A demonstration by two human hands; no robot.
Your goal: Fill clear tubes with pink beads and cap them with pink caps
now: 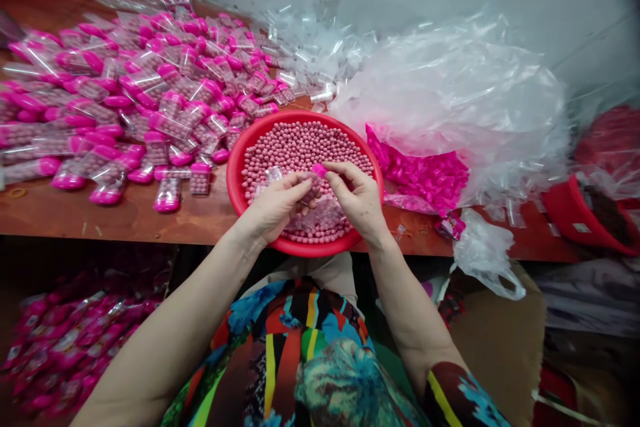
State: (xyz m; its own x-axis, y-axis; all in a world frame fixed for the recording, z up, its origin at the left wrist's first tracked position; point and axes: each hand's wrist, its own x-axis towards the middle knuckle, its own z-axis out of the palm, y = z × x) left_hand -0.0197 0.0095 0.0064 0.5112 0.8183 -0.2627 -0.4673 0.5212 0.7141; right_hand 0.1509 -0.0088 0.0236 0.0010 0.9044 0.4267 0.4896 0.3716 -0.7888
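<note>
Over a red basin (pixel 235 167) full of small pink beads (pixel 305 140), both my hands meet. My left hand (pixel 283 203) is closed around a small clear container, mostly hidden by the fingers, with pink beads seeming to show through it. A bright pink cap (pixel 319 170) sits at the container's end, pinched between the thumb and fingers of my right hand (pixel 357 197). Whether the cap is fully seated I cannot tell. Some clear empty containers (pixel 325 213) lie on the beads below my hands.
Many filled containers with pink caps (pixel 170 107) are heaped on the wooden table (pixel 150 220) at left. Loose pink caps (pixel 425 177) spill from a large clear plastic bag (pixel 460 93) at right. A red bucket (pixel 575 213) leans at far right; pink packets (pixel 75 340) lie below the table.
</note>
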